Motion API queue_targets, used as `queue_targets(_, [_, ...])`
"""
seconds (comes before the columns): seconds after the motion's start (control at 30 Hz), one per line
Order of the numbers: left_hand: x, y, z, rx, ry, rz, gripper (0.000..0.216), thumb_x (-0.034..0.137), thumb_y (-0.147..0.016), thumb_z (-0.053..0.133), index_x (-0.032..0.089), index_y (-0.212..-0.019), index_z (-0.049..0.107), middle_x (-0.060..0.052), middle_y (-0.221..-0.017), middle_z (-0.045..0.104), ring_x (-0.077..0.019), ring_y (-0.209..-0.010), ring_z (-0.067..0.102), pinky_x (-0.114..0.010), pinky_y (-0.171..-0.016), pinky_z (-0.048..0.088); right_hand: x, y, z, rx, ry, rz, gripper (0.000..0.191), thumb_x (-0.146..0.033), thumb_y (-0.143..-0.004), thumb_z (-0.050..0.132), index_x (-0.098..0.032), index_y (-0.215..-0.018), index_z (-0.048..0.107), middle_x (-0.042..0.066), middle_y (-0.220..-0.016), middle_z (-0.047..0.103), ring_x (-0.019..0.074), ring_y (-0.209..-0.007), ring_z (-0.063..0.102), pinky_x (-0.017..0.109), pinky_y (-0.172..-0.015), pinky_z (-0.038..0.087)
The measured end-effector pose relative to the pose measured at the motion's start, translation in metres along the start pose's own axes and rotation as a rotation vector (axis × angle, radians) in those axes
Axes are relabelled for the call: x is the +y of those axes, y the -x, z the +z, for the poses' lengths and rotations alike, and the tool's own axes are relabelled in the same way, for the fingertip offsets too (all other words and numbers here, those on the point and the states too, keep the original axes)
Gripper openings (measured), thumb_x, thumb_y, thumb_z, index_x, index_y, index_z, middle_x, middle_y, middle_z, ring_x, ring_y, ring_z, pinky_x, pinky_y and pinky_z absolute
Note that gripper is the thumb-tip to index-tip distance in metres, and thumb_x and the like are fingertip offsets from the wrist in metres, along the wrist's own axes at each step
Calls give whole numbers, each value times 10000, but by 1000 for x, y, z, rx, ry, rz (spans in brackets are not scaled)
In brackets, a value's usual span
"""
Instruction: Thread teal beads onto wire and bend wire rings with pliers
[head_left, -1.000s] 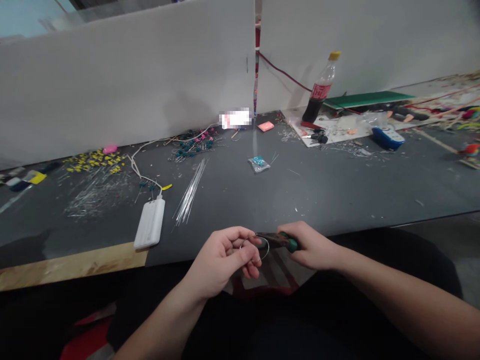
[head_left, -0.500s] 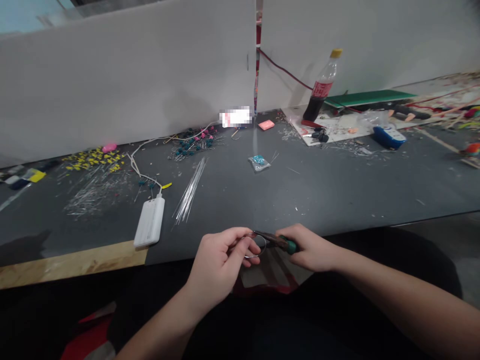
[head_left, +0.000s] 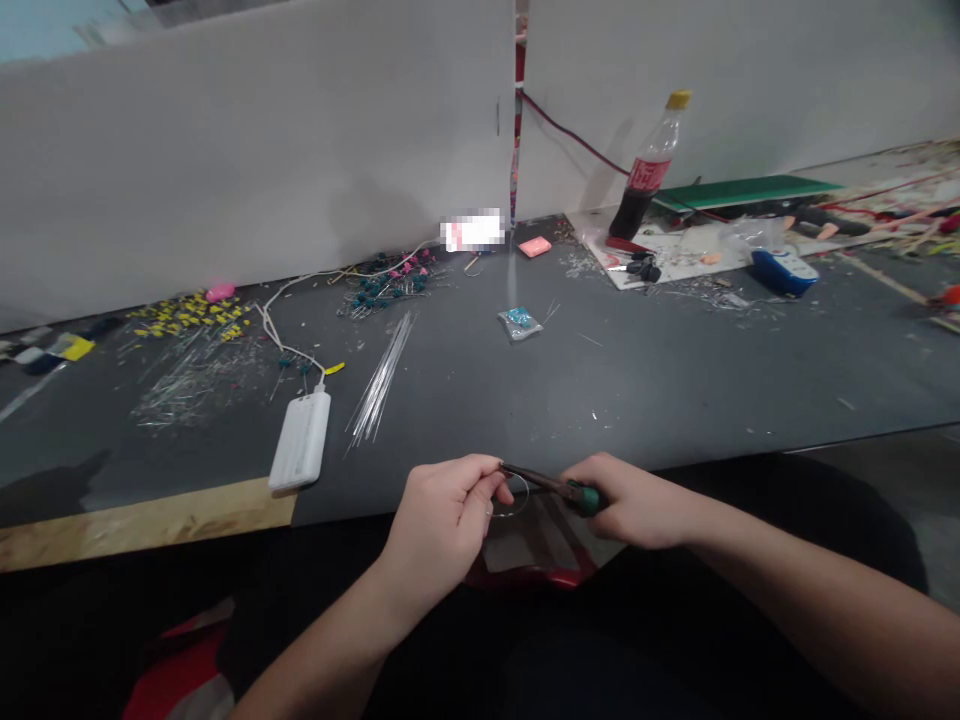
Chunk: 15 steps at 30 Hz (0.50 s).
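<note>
My left hand [head_left: 442, 520] is closed with thumb and fingers pinching a thin metal wire bent into a loop [head_left: 527, 497]. The loop bulges out to the right of the fingertips. Wrapped in my right hand [head_left: 626, 500] are pliers with green handles [head_left: 581, 497] and dark, rusty-looking jaws [head_left: 536, 476]. The jaw tips point left and meet the wire at my left fingertips; whether they bite on it is too small to tell. Both hands are just off the table's front edge, above my lap. A bundle of straight wires [head_left: 381, 380] lies on the table beyond my left hand.
A white power bank [head_left: 300, 440] with a cable lies left. Behind are yellow-tipped pieces [head_left: 191, 315], teal and pink pieces [head_left: 386, 285] and a small plastic packet [head_left: 519, 323]. A cola bottle [head_left: 641, 185], keys [head_left: 643, 268] and a blue-and-white object [head_left: 784, 272] stand or lie right.
The pliers have turned slightly and their jaws look more closed, with the tips a little further left at my left fingertips. My left fingers have curled in more around the wire.
</note>
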<state>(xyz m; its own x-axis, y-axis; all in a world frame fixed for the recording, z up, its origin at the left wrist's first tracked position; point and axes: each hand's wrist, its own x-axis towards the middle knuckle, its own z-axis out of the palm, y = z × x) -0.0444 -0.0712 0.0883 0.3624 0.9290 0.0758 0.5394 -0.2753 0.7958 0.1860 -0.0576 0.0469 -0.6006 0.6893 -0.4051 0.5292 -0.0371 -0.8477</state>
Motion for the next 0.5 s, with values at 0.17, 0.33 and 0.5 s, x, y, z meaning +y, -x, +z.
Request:
queue_targets(0.17, [-3,0,3,135,-192,196,234,125,-899,472,157,-738,638,-5,-619,646,-115,-561,601,-227,-581,486,1,2,1,-98,-148,66,151,-97,-524,470,-180,-638,523,-47,-548,462,103,-502,423,205,-460,306])
queue_targets(0.33, [-10,-1,6,171,-144,219,203,163,-929,455,148,-878,652,-1,-625,652,-99,-507,595,-214,-541,506,1,1,0,-97,-232,57,145,-108,-522,470,-181,-642,508,-56,-553,436,94,-503,392,201,-457,300])
queue_targets(0.5, [-21,-9,-1,157,-44,358,374,364,-883,588,131,-1174,559,-114,-1035,683,-175,-841,682,-307,-772,579,7,-2,-1,-59,-331,6,127,-108,-509,469,-178,-614,458,-68,-549,384,79,-512,338,194,-456,275])
